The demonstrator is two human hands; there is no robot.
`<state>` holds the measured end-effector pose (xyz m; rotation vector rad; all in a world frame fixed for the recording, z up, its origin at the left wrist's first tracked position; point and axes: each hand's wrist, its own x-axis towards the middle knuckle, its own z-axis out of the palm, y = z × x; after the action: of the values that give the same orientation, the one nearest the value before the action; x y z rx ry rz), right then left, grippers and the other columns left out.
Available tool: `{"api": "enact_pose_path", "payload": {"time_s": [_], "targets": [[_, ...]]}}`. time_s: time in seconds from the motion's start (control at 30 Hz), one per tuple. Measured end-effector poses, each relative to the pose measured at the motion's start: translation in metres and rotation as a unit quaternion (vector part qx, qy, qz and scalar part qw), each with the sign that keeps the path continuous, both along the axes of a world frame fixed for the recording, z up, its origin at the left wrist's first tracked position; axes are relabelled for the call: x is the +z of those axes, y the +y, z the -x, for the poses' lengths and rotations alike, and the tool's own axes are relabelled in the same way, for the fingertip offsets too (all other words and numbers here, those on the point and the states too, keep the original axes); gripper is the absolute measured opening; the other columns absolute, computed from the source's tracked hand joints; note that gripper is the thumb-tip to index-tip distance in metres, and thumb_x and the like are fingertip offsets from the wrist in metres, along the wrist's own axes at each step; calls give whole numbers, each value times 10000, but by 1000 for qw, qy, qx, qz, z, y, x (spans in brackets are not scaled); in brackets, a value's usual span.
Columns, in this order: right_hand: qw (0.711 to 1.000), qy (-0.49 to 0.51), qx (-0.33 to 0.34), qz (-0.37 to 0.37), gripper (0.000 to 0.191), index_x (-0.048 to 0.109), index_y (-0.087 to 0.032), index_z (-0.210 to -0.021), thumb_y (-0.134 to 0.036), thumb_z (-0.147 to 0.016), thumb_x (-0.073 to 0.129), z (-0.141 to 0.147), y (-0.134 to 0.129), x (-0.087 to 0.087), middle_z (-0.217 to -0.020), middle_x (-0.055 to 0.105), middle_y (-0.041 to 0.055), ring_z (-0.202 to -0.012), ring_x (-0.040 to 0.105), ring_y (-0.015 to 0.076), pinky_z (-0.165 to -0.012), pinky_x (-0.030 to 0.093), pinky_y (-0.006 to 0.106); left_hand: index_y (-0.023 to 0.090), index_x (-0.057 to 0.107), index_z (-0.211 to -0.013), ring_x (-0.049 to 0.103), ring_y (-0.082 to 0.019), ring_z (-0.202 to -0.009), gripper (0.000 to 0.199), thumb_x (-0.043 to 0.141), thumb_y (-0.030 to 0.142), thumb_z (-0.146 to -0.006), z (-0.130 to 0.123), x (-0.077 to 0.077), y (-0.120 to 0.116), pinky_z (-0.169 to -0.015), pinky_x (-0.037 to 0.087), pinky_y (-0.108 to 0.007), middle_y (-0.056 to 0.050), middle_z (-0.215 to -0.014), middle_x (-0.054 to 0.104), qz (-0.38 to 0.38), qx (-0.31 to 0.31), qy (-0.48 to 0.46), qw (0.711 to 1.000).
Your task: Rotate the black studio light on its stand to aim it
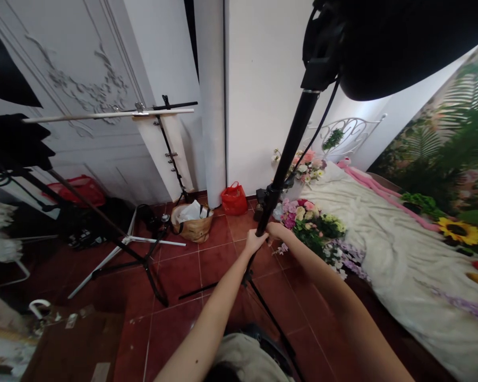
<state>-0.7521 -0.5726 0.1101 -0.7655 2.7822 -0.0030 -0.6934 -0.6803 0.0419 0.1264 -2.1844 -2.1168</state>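
A black light stand [290, 139] rises at a slant in front of me, its tripod legs spread on the tiled floor. At its top is a large black studio light [398, 48], cut off by the frame edge, with a cable hanging from it along the pole. My left hand [255, 242] is wrapped round the pole below a black clamp collar [267, 196]. Close beside it, my right hand [276, 231] is closed at the pole's right side, its fingertips partly hidden.
To the right is a bed with a cream blanket [406, 265], with artificial flowers [310, 223] at its near side. A red bag [234, 199] and a woven basket [193, 222] stand by the wall. More stands [143, 260] spread their legs at left, near a cardboard box [75, 345].
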Motion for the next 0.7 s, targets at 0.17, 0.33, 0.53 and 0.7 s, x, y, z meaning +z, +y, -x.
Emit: {"api": "enact_pose_path", "payload": {"time_s": [0.17, 0.33, 0.53, 0.7], "targets": [[999, 9, 53, -6, 425, 631, -205, -1056, -226, -644, 731, -11, 16, -13, -1012, 665, 87, -980, 598, 229, -743, 458, 236, 122, 545, -537, 450, -80, -470, 215, 619, 309, -613, 0, 0, 1, -446, 315, -180, 17, -481, 504, 12, 11, -1, 1000], [992, 103, 15, 78, 281, 558, -205, -1138, -226, -889, 430, -45, 25, -47, -1144, 595, 97, -1088, 508, 186, -771, 451, 229, 122, 565, -567, 470, -87, -458, 234, 610, 341, -635, 1, -6, 1, -448, 330, -185, 9, -485, 523, 21, 11, -1, 1000], [988, 100, -64, 98, 293, 516, -196, -1162, -195, -893, 401, -57, 15, -57, -1177, 545, 106, -1081, 485, 186, -795, 441, 244, 127, 545, -547, 459, -84, -438, 236, 616, 333, -639, 3, -9, 4, -436, 317, -183, 13, -474, 509, 21, 25, 3, 999], [995, 54, -62, 53, 359, 467, -191, -1227, -225, -871, 433, -36, 7, -38, -1248, 481, 129, -1116, 470, 234, -771, 462, 277, 126, 543, -526, 453, -84, -443, 215, 607, 300, -635, 3, -7, 6, -445, 315, -183, 17, -461, 498, 32, 37, 1, 999]]}}
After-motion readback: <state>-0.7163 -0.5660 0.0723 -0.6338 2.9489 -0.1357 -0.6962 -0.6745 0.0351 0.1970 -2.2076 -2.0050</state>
